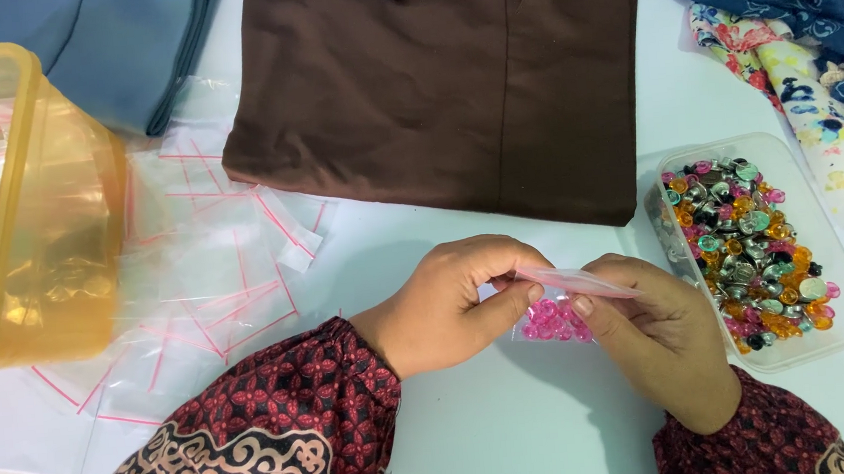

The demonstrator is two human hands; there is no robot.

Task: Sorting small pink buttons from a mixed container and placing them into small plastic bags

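Note:
A small clear zip bag [556,312] with a red seal strip holds several pink beads and hangs between both hands above the white table. My left hand [447,300] pinches the bag's top edge at its left end. My right hand [656,334] pinches the same top edge at its right end, thumb on the seal strip. Both wrists wear dark red patterned sleeves. Just right of my right hand stands a clear plastic tray [836,265] full of mixed pink, orange, green and silver beads.
A pile of empty zip bags [214,273] lies at the left. A yellow translucent tub [60,225] with filled bags stands at the far left. Folded brown cloth [440,85], blue cloth [115,40] and patterned fabrics [807,26] lie at the back.

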